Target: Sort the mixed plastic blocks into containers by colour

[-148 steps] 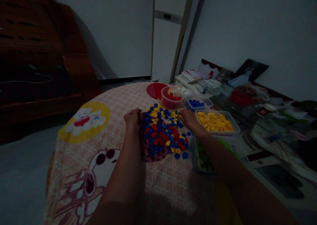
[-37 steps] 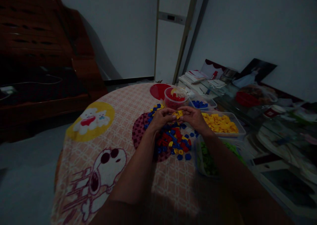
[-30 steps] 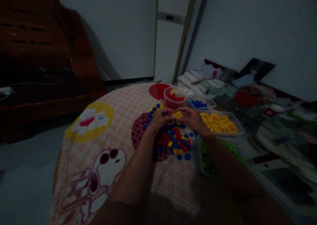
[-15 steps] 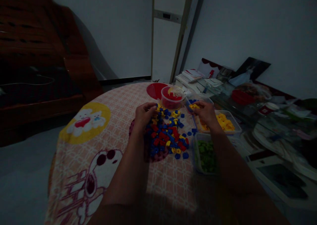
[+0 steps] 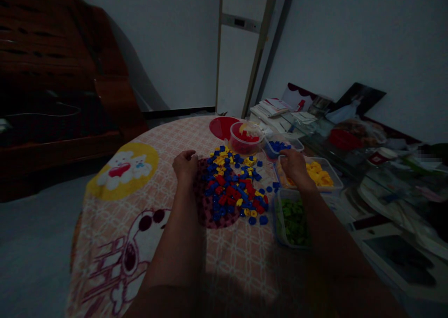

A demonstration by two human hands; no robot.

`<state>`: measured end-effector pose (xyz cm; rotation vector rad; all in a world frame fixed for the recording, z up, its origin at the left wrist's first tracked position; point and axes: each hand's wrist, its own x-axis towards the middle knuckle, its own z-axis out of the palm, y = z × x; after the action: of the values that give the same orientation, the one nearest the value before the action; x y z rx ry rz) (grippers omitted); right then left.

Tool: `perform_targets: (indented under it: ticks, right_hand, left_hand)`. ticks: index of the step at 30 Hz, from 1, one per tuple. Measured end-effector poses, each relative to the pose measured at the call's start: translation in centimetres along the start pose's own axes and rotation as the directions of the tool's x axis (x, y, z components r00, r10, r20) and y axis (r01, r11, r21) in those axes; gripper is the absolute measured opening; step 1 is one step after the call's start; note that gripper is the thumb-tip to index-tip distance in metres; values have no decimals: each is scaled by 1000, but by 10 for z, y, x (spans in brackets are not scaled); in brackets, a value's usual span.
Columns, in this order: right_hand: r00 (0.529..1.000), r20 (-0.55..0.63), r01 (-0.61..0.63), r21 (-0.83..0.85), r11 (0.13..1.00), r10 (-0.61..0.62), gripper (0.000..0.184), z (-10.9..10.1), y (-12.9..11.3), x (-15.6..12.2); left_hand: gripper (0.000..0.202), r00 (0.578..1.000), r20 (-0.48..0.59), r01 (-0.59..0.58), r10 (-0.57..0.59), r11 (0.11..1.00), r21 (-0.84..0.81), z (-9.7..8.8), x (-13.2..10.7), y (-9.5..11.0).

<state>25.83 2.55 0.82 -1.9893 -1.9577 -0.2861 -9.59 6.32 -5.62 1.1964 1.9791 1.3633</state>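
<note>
My left hand (image 5: 185, 166) is just left of a pile of small plastic building blocks (image 5: 231, 194), its fingers curled in. What it holds, if anything, is hidden. The pile mixes blue, red and yellow pieces. Over the left part of a clear container of yellow blocks (image 5: 319, 174) is my right hand (image 5: 294, 165). Its fingers are bent downward and closed together, and no piece shows between them. Nearer me stands a clear container of green blocks (image 5: 294, 220), partly behind my right forearm. Behind my right hand a container holds blue blocks (image 5: 278, 146).
A round tub with red pieces (image 5: 245, 138) stands at the far side, beside a red lid (image 5: 222, 127). The patterned tablecloth (image 5: 175, 136) covers the round table. On the right, a glass-topped surface (image 5: 350, 169) is cluttered with papers, bags and a cup (image 5: 382, 155).
My left hand has drawn back leftward from the pile's far edge. My right hand has shifted slightly toward me over the yellow container; the yellow piece seen in its fingers no longer shows.
</note>
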Motion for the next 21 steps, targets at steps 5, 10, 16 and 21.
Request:
perform_targets:
  ticks: [5, 10, 16, 21]
  right_hand:
    - [960, 113, 235, 181, 955, -258, 39, 17, -40, 8]
    - [909, 236, 304, 187, 934, -343, 38, 35, -47, 14]
    - [881, 283, 323, 230, 918, -380, 43, 58, -37, 15]
    - [856, 321, 332, 256, 908, -404, 42, 63, -37, 15]
  left_hand:
    - [33, 997, 71, 37, -37, 999, 3, 4, -5, 3]
    - [30, 998, 68, 15, -15, 1000, 8, 3, -6, 4]
    - [28, 996, 69, 53, -53, 999, -1, 4, -13, 11]
    - [27, 994, 72, 78, -76, 997, -17, 4, -15, 13]
